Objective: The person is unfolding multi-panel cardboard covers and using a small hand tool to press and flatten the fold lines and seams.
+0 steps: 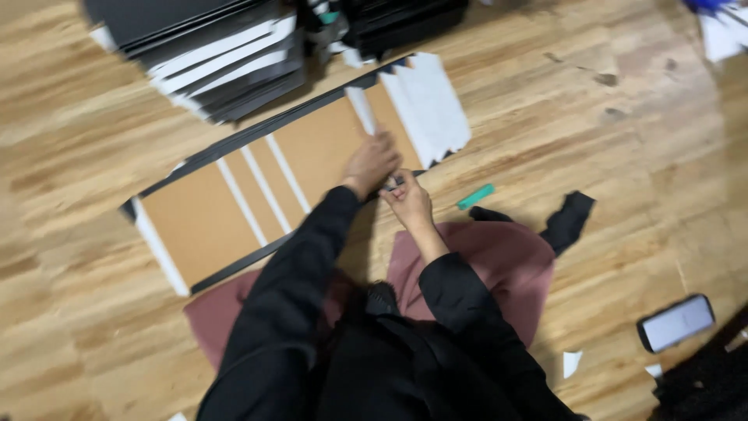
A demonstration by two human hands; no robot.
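Cardboard panel (pixel 257 187) lies flat under my left hand (pixel 372 162); my right hand (pixel 407 201), fingers pinched on its edge, could tear it by tugging.

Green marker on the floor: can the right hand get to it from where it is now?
Probably yes. The green marker lies on bare wood floor just right of the right hand, with nothing between them. The hand seems busy at the cardboard panel's edge, though.

Wooden plank floor (pixel 592 132), warm brown, evenly lit; stack of dark sheets (pixel 210 54) far left; phone (pixel 676 322) near right.
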